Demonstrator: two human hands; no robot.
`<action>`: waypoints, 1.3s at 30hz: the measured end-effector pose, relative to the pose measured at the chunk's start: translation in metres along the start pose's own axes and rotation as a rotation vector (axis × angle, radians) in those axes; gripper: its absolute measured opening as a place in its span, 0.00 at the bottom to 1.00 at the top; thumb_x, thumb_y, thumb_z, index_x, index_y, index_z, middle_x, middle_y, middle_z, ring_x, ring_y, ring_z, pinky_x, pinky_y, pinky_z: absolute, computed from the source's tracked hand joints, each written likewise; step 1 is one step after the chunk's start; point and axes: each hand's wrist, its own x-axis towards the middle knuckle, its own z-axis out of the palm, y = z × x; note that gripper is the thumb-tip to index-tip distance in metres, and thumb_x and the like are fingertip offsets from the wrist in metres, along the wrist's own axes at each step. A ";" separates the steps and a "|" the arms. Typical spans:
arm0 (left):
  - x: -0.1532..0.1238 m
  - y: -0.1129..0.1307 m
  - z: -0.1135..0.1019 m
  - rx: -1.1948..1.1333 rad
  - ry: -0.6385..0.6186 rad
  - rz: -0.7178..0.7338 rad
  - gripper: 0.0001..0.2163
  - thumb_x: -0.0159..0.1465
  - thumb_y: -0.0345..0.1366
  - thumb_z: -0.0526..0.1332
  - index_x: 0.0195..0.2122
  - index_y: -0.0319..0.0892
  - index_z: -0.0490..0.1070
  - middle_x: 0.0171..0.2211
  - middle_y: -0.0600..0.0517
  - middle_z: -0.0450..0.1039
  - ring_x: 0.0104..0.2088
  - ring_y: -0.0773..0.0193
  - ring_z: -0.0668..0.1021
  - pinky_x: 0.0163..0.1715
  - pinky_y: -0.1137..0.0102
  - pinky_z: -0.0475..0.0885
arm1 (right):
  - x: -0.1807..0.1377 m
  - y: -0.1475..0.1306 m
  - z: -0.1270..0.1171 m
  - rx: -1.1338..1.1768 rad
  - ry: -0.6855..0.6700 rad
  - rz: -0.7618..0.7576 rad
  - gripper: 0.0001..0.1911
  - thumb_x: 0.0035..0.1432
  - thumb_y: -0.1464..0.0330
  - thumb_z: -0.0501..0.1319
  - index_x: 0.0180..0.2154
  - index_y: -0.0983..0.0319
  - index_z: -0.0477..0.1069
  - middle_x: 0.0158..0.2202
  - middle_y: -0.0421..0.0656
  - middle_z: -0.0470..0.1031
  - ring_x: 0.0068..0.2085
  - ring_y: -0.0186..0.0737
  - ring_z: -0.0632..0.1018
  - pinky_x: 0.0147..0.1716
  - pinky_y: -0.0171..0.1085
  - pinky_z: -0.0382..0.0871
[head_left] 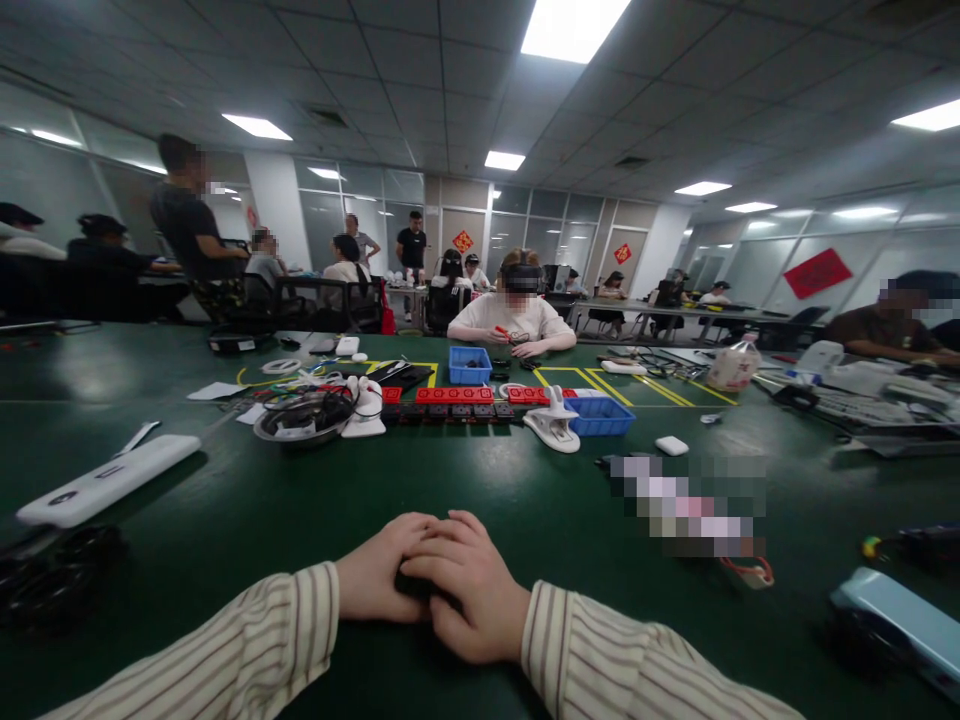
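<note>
My left hand (379, 568) and my right hand (484, 590) rest together on the green table (300, 510), close to me. The fingers of my right hand are bent over those of my left, and both hands look closed. Between the palms is a dark patch; whether it is an object or only shadow I cannot make out. Most of my left fingers are hidden under the right ones. Striped cuffs cover both wrists.
Ahead lie red socket blocks (454, 395), a blue bin (600, 416), a white clip (555, 425) and a bowl of cables (300, 420). A white power strip (112, 480) is left, a light-blue case (900, 620) right. A co-worker (514, 315) sits opposite.
</note>
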 end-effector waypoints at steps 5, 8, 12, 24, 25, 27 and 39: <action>-0.001 0.008 0.003 0.100 0.033 -0.123 0.33 0.41 0.49 0.67 0.47 0.41 0.61 0.46 0.46 0.65 0.48 0.49 0.67 0.56 0.48 0.45 | -0.001 0.003 0.007 -0.106 0.091 0.260 0.25 0.47 0.53 0.58 0.43 0.63 0.63 0.40 0.46 0.66 0.40 0.44 0.65 0.42 0.44 0.58; 0.000 0.016 0.005 0.139 0.053 -0.164 0.25 0.45 0.48 0.65 0.41 0.40 0.63 0.41 0.48 0.67 0.44 0.53 0.69 0.56 0.49 0.45 | -0.001 0.005 0.010 -0.162 0.062 0.335 0.22 0.46 0.53 0.60 0.37 0.63 0.64 0.36 0.44 0.65 0.37 0.42 0.64 0.40 0.43 0.58; 0.002 0.016 0.006 0.124 0.063 -0.174 0.18 0.45 0.39 0.65 0.36 0.40 0.66 0.37 0.50 0.67 0.42 0.56 0.70 0.57 0.52 0.47 | 0.000 0.004 0.008 -0.173 0.022 0.307 0.15 0.47 0.60 0.61 0.35 0.62 0.65 0.34 0.42 0.65 0.37 0.40 0.64 0.41 0.42 0.58; 0.003 -0.004 0.008 -0.055 0.024 0.005 0.19 0.44 0.30 0.64 0.40 0.43 0.68 0.40 0.52 0.66 0.43 0.57 0.68 0.47 0.65 0.63 | 0.000 0.008 0.006 0.012 0.028 -0.105 0.12 0.43 0.73 0.50 0.33 0.60 0.66 0.36 0.40 0.74 0.42 0.39 0.68 0.46 0.42 0.55; 0.002 -0.003 0.008 -0.045 0.024 0.003 0.22 0.44 0.31 0.64 0.43 0.43 0.66 0.42 0.51 0.66 0.45 0.56 0.68 0.49 0.63 0.62 | 0.000 0.007 0.005 0.013 0.037 -0.107 0.14 0.44 0.72 0.50 0.35 0.60 0.66 0.37 0.40 0.73 0.43 0.39 0.67 0.48 0.42 0.54; 0.001 -0.001 0.008 -0.017 0.029 -0.011 0.27 0.45 0.35 0.66 0.48 0.43 0.62 0.46 0.49 0.64 0.48 0.53 0.67 0.51 0.60 0.60 | -0.001 0.004 0.003 0.001 0.062 -0.067 0.16 0.46 0.69 0.52 0.40 0.61 0.65 0.42 0.43 0.71 0.45 0.41 0.66 0.48 0.43 0.54; 0.001 0.011 0.010 0.167 0.078 -0.132 0.21 0.46 0.45 0.65 0.38 0.41 0.65 0.37 0.50 0.67 0.41 0.56 0.69 0.56 0.51 0.48 | -0.001 0.005 0.010 -0.196 0.045 0.318 0.17 0.48 0.56 0.60 0.34 0.62 0.63 0.34 0.42 0.64 0.37 0.40 0.64 0.40 0.42 0.57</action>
